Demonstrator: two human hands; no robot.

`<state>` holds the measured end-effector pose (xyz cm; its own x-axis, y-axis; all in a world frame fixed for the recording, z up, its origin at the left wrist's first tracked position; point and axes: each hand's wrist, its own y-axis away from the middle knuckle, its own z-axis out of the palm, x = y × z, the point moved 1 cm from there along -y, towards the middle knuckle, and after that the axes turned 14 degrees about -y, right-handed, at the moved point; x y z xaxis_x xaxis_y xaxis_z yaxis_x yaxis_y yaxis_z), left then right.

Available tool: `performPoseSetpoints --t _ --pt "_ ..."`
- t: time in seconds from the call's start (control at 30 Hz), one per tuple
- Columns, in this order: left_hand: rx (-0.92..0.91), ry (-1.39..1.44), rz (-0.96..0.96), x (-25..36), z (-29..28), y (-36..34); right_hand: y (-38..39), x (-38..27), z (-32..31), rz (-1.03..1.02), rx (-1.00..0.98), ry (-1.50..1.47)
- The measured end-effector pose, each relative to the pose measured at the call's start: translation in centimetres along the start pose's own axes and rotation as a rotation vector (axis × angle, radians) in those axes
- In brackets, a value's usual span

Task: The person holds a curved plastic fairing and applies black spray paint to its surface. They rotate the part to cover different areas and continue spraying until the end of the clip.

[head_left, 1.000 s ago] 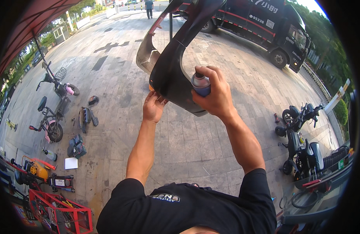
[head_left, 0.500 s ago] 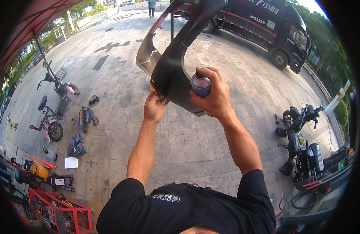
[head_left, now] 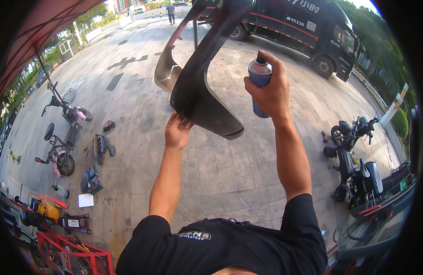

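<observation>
A curved black body panel (head_left: 193, 98), apparently plastic and from a vehicle, fills the upper middle, its top cut off by the picture's edge. Its far arm has a worn, greyish inner side. My left hand (head_left: 178, 133) holds the panel's lower left edge with fingers curled behind it. To the right, my right hand (head_left: 276, 94) is wrapped around a blue spray can (head_left: 260, 77) with a silver top. The index finger rests on its black nozzle. The can is upright and apart from the panel.
A black truck (head_left: 284, 32) stands at the back right; a person (head_left: 170, 13) is far off. Electric bikes (head_left: 65, 133) and scooters (head_left: 351, 169) stand at both sides. At left lie loose dark parts (head_left: 100, 149), a white sheet (head_left: 86, 200) and a red tool rack (head_left: 74, 254).
My right hand has moved the spray can right and away from the panel, so the panel's lower right end now shows. My left hand stays on the panel's edge.
</observation>
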<state>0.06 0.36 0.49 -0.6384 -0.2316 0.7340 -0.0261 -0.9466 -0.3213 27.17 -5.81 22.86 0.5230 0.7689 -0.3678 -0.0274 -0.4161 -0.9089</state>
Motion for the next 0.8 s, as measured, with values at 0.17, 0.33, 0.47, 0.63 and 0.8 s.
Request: performPoseSetpoints --t 0.17,0.33,0.47,0.63,0.8 --pt "-0.021 -0.038 0.0 0.3 0.0 -0.2 -1.4 0.8 -0.8 0.004 0.027 0.001" --pt "-0.007 -0.078 -0.003 0.5 0.0 -0.1 -0.5 1.3 -0.3 -0.058 -0.026 0.001" --pt "0.004 -0.083 -0.008 0.6 -0.1 -0.1 -3.0 2.3 -0.7 -0.058 0.056 0.019" --pt "-0.034 -0.108 0.014 1.0 -0.1 -0.2 -4.2 2.5 -1.4 0.01 0.055 0.028" --pt "0.055 -0.043 -0.013 1.3 0.5 0.5 -2.0 1.5 -0.6 0.009 -0.055 -0.025"
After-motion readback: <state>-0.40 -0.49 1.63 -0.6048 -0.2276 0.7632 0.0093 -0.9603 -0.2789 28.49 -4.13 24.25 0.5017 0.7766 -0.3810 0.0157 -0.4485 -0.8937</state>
